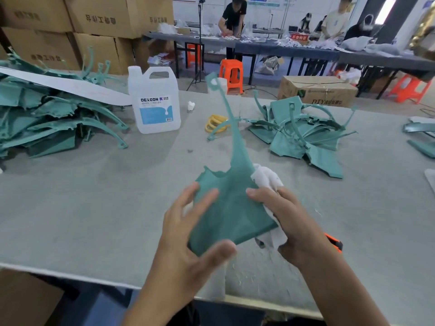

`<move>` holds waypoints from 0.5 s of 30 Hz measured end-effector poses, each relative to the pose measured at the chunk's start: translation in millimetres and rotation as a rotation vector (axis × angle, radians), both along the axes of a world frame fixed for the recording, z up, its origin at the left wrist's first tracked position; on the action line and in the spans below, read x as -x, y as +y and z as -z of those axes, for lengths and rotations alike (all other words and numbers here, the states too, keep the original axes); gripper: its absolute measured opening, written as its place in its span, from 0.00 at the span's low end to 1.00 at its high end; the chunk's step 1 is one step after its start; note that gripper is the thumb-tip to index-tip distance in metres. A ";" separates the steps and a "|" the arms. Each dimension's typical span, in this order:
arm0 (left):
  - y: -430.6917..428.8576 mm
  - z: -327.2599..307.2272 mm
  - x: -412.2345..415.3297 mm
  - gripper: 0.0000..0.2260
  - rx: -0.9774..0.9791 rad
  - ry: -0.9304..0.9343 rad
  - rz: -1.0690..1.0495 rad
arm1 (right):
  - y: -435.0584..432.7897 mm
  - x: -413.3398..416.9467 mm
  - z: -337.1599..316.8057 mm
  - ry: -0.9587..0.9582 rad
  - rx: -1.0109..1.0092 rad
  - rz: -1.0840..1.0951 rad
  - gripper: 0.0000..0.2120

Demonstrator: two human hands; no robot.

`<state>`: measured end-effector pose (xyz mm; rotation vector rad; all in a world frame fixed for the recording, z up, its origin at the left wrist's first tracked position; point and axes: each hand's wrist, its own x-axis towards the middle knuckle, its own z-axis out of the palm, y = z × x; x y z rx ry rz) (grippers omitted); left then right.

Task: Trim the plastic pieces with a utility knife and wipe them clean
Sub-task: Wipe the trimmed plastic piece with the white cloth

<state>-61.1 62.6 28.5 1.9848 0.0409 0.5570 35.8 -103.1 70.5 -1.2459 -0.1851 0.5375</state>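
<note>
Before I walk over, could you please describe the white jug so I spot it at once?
Start at the grey worktable, whose far left holds a heap of teal plastic pieces. Just right of that heap stands the jug: translucent white, handled, alone in bearing a blue-and-white DEXCON label.

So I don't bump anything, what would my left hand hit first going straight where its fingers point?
Your left hand would meet the teal plastic piece first; its blurred fingertips seem to touch it.
</note>
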 end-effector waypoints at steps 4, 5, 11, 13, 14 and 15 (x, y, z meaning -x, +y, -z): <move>-1.5 2.5 -2.8 0.27 1.063 0.101 0.122 | -6.8 -0.5 12.8 -0.034 -0.022 -0.099 0.06; -2.5 3.4 -3.2 0.25 1.245 0.181 0.204 | -5.3 -0.2 18.3 -0.081 0.044 -0.115 0.07; 1.8 2.5 -3.1 0.15 1.344 0.171 0.204 | -12.3 -16.2 35.0 -0.578 0.697 0.337 0.20; -1.4 1.9 -4.5 0.15 1.300 0.187 0.208 | -9.8 -20.9 28.3 -0.694 0.616 0.438 0.20; -6.5 1.3 -5.1 0.15 1.278 0.208 0.216 | -1.3 -19.9 25.8 -0.779 0.575 0.408 0.20; -12.2 -1.3 -6.5 0.17 1.268 0.234 0.226 | 10.2 -16.5 25.7 -0.861 0.582 0.351 0.21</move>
